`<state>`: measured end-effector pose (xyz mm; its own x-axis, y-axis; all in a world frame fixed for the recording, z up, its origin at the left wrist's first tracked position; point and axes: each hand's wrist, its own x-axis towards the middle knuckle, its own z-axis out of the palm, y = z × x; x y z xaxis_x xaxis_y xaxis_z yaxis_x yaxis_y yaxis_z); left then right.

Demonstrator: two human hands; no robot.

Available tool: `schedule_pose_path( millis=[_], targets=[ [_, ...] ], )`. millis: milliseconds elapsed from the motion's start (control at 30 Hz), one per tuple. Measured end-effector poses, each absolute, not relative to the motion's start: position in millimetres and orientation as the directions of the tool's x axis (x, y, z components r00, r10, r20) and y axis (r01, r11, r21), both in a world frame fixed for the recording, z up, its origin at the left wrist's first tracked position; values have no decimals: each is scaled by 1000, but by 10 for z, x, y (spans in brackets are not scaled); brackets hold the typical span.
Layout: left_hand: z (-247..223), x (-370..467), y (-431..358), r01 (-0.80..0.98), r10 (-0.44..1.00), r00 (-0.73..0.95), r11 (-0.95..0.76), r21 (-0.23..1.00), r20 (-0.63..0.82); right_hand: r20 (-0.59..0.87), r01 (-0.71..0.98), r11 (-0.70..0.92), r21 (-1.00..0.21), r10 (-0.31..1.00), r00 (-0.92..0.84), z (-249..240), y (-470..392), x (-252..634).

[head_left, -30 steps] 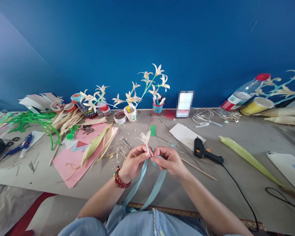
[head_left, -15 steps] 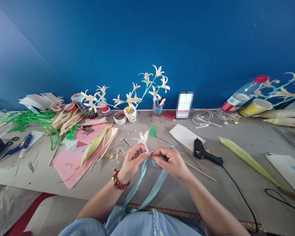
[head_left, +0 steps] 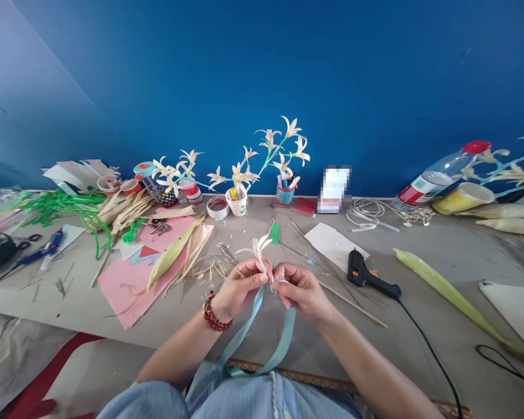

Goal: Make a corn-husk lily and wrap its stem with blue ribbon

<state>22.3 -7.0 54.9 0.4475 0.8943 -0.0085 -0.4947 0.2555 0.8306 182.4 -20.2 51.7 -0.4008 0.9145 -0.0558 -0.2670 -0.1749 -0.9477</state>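
Between thumb and fingers, my left hand pinches the wrapped stem of a pale corn-husk flower, whose petals point up and away from me. Close beside it, my right hand is closed on a light blue ribbon near the stem. The ribbon hangs in a loop from both hands down to my lap. Light blue wrapping shows on the stem just below the petals. The fingertips of the two hands nearly meet and hide the stem's lower part.
A black glue gun lies right of my hands, its cord trailing toward me. Left are pink paper, a green husk and husk scraps. Finished flowers stand in a white cup by the wall. A wooden stick lies nearby.
My right hand has turned slightly and its fingers have shifted along the ribbon by the stem. The ribbon loop hangs wider now. The whole view has shifted a little.
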Motion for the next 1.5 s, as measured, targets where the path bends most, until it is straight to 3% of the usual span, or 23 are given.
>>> schedule_pose_path(
  millis=[133,233,333,467,633,800,967,1100,1233,1333,1433,1500],
  targets=[
    [597,226,-89,-429,947,320,169,887,-26,128,95,153,-984,965,-227,623,-240,1838],
    [643,215,-116,-288,974,228,63,956,4,271,383,323,-865,945,-183,677,-291,1836],
    [684,181,-138,-156,983,173,-30,987,58,353,505,405,-763,914,-199,701,-320,1818],
    [732,113,-116,-110,976,200,-66,992,87,203,392,286,-874,949,-240,750,-252,1814],
    [779,77,-29,-338,937,350,118,934,9,4,49,24,-999,928,-372,798,-96,1837],
    [805,117,37,-477,898,439,213,853,21,-50,-256,-184,-949,889,-456,737,-31,1808],
    [798,151,62,-538,867,498,291,791,20,-89,-382,-326,-865,848,-523,655,-18,1741],
    [763,157,84,-552,868,496,289,782,30,-127,-387,-360,-849,849,-513,601,-9,1697],
    [725,152,105,-548,908,416,214,809,42,-58,-323,-184,-929,930,-363,634,-2,1690],
    [714,132,101,-433,948,311,80,898,66,53,-58,40,-998,970,-238,731,-21,1712],
    [718,107,82,-235,969,218,-63,970,116,162,222,200,-954,971,-178,820,-65,1733],
    [726,97,70,-180,970,199,-107,978,142,181,288,223,-931,969,-166,849,-85,1745]
  ],
)
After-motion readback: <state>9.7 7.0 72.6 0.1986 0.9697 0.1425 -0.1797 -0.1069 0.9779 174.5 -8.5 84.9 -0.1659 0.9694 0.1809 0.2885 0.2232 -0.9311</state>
